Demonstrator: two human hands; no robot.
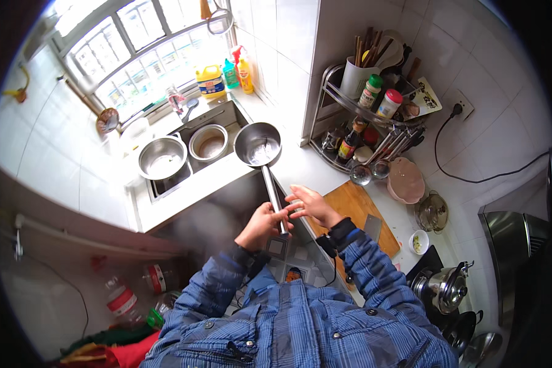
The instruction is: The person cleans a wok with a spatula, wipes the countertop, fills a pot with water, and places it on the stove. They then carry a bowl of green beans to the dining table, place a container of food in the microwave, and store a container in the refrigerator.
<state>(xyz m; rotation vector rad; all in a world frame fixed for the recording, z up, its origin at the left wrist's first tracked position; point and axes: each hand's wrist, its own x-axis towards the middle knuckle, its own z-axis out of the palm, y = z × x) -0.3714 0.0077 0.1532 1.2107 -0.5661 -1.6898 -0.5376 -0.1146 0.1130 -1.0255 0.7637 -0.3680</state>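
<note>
A metal saucepan (257, 142) hangs over the counter corner just right of the sink. Its long handle (270, 184) points back toward me, and my left hand (259, 225) is closed around the lower end. Inside the pan the bottom shines; I cannot tell whether it holds liquid. Just right of the handle is my right hand (312, 206), fingers apart and holding nothing. Whether its fingertips touch the handle or my left hand is unclear. Left of the saucepan, a metal pot (208, 141) stands in the sink (232, 114), and another metal pot (162, 156) sits at its left end.
A wooden cutting board (349, 202) bears a cleaver (373, 227) on the right counter. Behind it rises a metal corner rack (322, 103) with bottles and utensils. A small white bowl (419, 242) stands near the stove, where a lidded pot (446, 287) sits. Plastic bottles (122, 299) lie lower left.
</note>
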